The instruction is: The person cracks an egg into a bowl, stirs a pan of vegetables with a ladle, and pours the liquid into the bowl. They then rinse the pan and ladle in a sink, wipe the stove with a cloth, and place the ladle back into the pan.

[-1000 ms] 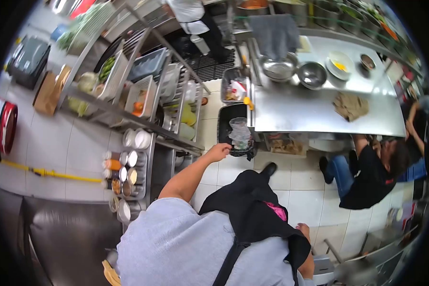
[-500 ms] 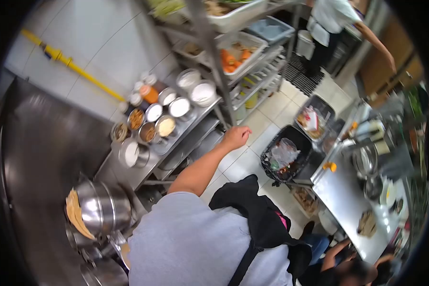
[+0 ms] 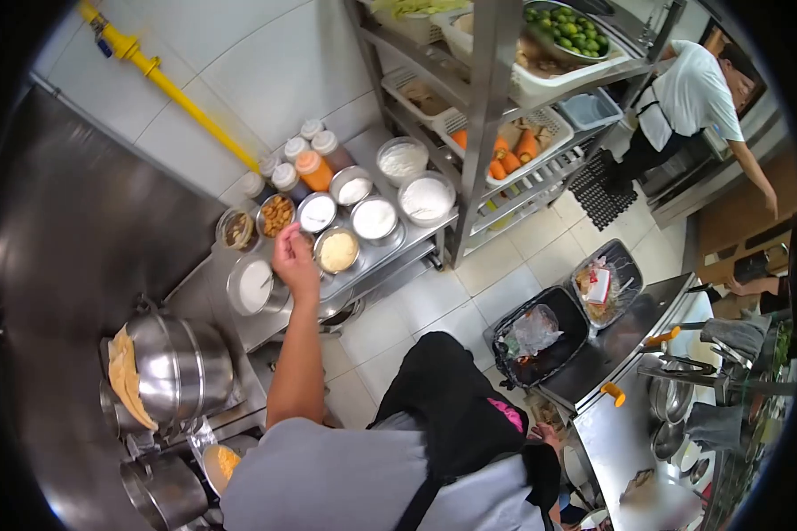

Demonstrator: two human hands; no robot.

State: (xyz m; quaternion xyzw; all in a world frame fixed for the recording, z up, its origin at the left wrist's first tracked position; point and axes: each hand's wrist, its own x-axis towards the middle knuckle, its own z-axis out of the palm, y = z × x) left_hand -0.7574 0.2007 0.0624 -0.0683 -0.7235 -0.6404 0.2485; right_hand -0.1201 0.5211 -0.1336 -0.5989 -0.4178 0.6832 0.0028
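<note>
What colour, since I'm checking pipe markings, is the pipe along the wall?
The pipe is yellow; it shows best in the head view.

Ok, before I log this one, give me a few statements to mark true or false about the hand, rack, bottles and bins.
1. The left hand is among the open containers. True.
2. The limes sit on a shelf below the carrots. False: they are on the shelf above.
3. The bottle with orange contents stands upright. True.
4. The two bins are empty. False: both hold waste.
5. The pipe on the wall is yellow. True.
</note>
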